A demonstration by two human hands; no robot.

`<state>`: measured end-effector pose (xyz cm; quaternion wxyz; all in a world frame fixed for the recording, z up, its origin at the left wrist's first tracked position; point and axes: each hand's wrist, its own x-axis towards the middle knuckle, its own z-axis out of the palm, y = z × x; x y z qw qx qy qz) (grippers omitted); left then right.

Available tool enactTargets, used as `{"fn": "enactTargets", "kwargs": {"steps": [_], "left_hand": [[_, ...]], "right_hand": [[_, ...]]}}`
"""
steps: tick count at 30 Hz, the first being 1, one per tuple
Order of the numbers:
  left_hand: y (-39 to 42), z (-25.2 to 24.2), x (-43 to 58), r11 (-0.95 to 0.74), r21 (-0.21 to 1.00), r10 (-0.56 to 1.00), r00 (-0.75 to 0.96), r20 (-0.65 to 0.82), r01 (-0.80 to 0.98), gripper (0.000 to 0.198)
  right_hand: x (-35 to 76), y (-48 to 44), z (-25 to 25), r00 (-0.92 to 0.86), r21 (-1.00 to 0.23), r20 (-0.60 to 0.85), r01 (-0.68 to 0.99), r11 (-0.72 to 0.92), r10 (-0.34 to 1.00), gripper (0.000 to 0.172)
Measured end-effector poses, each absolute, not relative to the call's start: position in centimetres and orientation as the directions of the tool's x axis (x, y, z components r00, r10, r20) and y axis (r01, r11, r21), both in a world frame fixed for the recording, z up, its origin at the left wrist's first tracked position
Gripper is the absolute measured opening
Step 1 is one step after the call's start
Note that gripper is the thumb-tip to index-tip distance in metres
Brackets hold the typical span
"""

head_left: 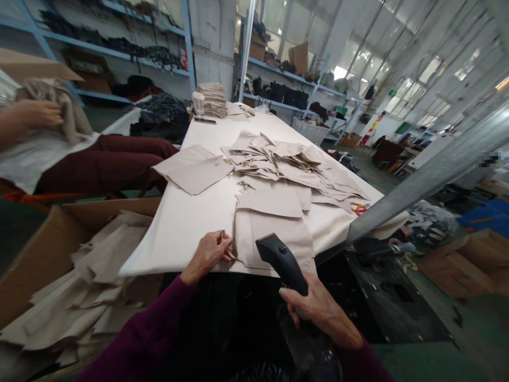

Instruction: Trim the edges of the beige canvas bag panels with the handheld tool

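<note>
My left hand (pixel 212 252) is closed in a pinch at the left edge of a beige fabric piece (pixel 274 233), near the table's front edge. A narrow brownish-gold strip, perhaps a zipper end, pokes up between the fingertips. A black clipper-shaped handheld trimmer (pixel 280 260) is in my right hand (pixel 318 307), fingers wrapped round its handle. The trimmer's wide head points up and left, over the lower part of the fabric piece; I cannot tell whether it touches. Beyond lies a loose pile of beige fabric pieces (pixel 286 154) with small gold-coloured metal parts.
The white table (pixel 155 239) bears a fabric stack (pixel 212 98) at its far end. Red-and-yellow scissors (pixel 360 208) lie by a slanting metal post (pixel 421 178). A cardboard box (pixel 35 260) of beige pieces stands left. Beyond it, a seated person (pixel 115 159) handles beige cloth.
</note>
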<state>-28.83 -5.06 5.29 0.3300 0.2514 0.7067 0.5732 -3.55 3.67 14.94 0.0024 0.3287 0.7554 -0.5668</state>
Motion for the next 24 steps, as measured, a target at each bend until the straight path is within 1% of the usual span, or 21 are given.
{"fn": "enactTargets", "kwargs": {"steps": [3, 7, 9, 10, 12, 14, 15, 16, 17, 18, 19, 20, 21, 22, 24], "left_hand": [[-5.0, 5.2, -29.0, 0.225, 0.974, 0.731, -0.658, -0.184, -0.021, 0.016], [-4.7, 5.2, -28.8, 0.246, 0.969, 0.734, -0.655, -0.181, 0.009, 0.018], [-5.0, 5.5, -28.4, 0.268, 0.963, 0.739, -0.643, -0.202, 0.005, 0.02], [-5.3, 5.9, -28.3, 0.284, 0.959, 0.755, -0.616, -0.223, 0.001, 0.021], [-6.0, 6.8, -28.2, 0.341, 0.94, 0.822, -0.492, -0.286, 0.023, 0.025], [-6.6, 8.1, -28.9, 0.402, 0.905, 0.862, -0.389, -0.324, 0.136, 0.031], [-6.6, 8.7, -29.5, 0.414, 0.879, 0.866, -0.4, -0.3, 0.237, 0.033], [-6.4, 9.2, -30.3, 0.414, 0.836, 0.86, -0.456, -0.23, 0.36, 0.033], [-5.8, 9.5, -31.3, 0.407, 0.771, 0.844, -0.526, -0.111, 0.49, 0.033], [-5.0, 9.6, -32.2, 0.391, 0.686, 0.829, -0.558, 0.026, 0.613, 0.032], [-4.0, 9.5, -33.2, 0.364, 0.594, 0.83, -0.539, 0.142, 0.717, 0.031], [-2.9, 9.2, -34.0, 0.322, 0.514, 0.848, -0.484, 0.216, 0.795, 0.03], [-1.7, 8.7, -34.7, 0.271, 0.459, 0.874, -0.416, 0.251, 0.846, 0.029], [-0.6, 8.3, -35.2, 0.214, 0.431, 0.9, -0.348, 0.261, 0.877, 0.026], [0.9, 7.5, -35.7, 0.117, 0.446, 0.926, -0.26, 0.274, 0.887, 0.024]], "right_hand": [[-2.1, 3.6, 15.2, -0.775, -0.832, -0.414, 0.535, 0.148, 0.478, 0.015], [-2.2, 2.7, 14.1, -0.801, -0.83, -0.472, 0.544, 0.12, 0.37, 0.01], [-3.1, 2.6, 13.4, -0.815, -0.843, -0.474, 0.529, 0.096, 0.335, 0.009], [-3.6, 2.9, 13.2, -0.824, -0.854, -0.462, 0.513, 0.086, 0.329, 0.01], [-4.5, 3.7, 13.2, -0.838, -0.878, -0.416, 0.471, 0.082, 0.354, 0.012], [-5.3, 5.0, 13.6, -0.833, -0.892, -0.375, 0.444, 0.088, 0.407, 0.017], [-5.5, 5.7, 13.8, -0.827, -0.894, -0.363, 0.44, 0.091, 0.429, 0.019], [-5.7, 6.3, 13.9, -0.822, -0.894, -0.353, 0.437, 0.097, 0.446, 0.02], [-5.8, 6.8, 13.9, -0.82, -0.895, -0.345, 0.433, 0.102, 0.456, 0.021], [-5.9, 7.3, 13.7, -0.82, -0.896, -0.341, 0.431, 0.104, 0.46, 0.02], [-6.0, 7.6, 13.4, -0.82, -0.897, -0.341, 0.43, 0.101, 0.459, 0.019], [-6.0, 7.8, 13.0, -0.818, -0.898, -0.347, 0.431, 0.09, 0.459, 0.018], [-6.1, 7.9, 12.5, -0.814, -0.897, -0.357, 0.435, 0.073, 0.458, 0.018], [-6.1, 7.9, 12.1, -0.809, -0.896, -0.371, 0.441, 0.054, 0.456, 0.02], [-6.2, 7.9, 11.4, -0.804, -0.892, -0.39, 0.45, 0.03, 0.449, 0.021]]}}
